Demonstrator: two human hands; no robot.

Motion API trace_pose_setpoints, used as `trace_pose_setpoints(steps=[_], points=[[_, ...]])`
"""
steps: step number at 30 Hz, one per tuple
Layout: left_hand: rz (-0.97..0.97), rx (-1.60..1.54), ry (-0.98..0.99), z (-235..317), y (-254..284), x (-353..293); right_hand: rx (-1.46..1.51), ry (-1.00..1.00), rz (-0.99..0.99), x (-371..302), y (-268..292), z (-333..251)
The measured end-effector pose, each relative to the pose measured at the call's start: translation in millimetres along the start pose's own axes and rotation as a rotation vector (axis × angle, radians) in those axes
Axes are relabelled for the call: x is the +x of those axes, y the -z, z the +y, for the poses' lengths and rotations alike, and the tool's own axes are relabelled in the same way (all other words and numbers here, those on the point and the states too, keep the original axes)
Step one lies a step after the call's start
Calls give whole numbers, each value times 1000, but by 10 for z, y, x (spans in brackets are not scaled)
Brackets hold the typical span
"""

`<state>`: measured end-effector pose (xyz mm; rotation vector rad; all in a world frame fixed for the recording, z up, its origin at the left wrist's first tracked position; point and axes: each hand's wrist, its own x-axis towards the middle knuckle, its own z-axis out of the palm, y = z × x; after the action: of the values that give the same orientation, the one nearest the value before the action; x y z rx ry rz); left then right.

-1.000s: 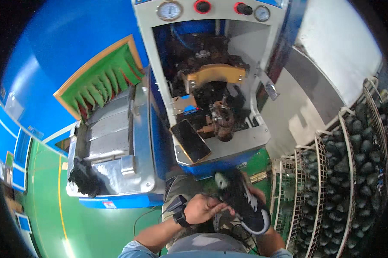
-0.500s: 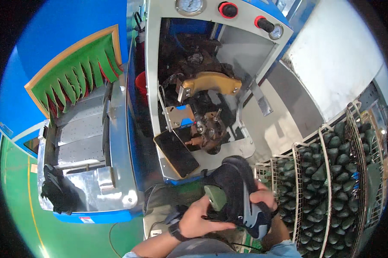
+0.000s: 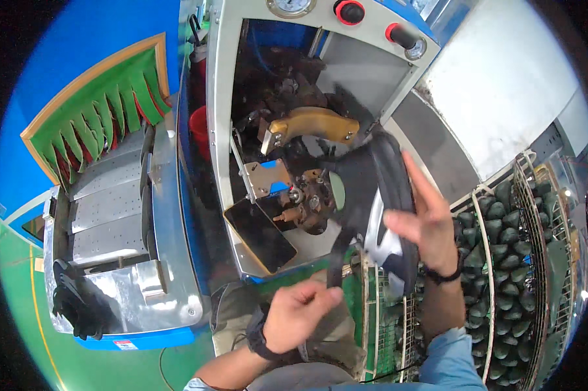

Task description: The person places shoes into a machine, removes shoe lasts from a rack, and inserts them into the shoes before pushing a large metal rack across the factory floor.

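A black shoe with grey and white side panels is held up in front of the machine's opening, blurred a little by motion. My right hand grips it, thumb on the side panel and fingers along the sole. Pale green, the end of a shoe last shows at the shoe's collar. A dark strap hangs down from the shoe. My left hand is closed at the strap's lower end, fingertips pinched on it. Behind the shoe are a metal fixture and a curved brass-coloured pad.
A wire rack full of dark green lasts stands at the right. On the left, a conveyor runs under green flaps, with another black shoe at its near end. A dark flat panel sits at the machine's front.
My right hand has lifted the shoe up and to the right, toward the machine opening. My left hand has left the last and now pinches the strap.
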<state>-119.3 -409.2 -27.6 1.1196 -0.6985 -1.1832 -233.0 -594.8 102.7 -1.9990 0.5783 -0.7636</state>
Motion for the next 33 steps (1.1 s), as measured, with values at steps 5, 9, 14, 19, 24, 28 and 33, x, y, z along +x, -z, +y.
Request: trace_pose_setpoints(steps=[5, 9, 14, 19, 24, 28, 33], points=[[6, -458, 151, 50, -15, 303, -253, 2, -79, 578, 10, -1], [-47, -649, 185, -76, 66, 600, -700, 39, -235, 900, -152, -33], [-42, -851, 162, -113, 217, 610, -711, -25, -259, 1322, -352, 24], [70, -679, 101, -52, 307, 594, -712, 58, -159, 1136, -321, 94], [-80, -512, 220, -277, 88, 385, -671, 147, -54, 995, -383, 264], [-128, -364, 268, -422, -206, 172, -734, 300, 70, 817, -383, 208], [-131, -285, 259, -473, -239, 20, -726, 255, 206, 351, -380, 98]])
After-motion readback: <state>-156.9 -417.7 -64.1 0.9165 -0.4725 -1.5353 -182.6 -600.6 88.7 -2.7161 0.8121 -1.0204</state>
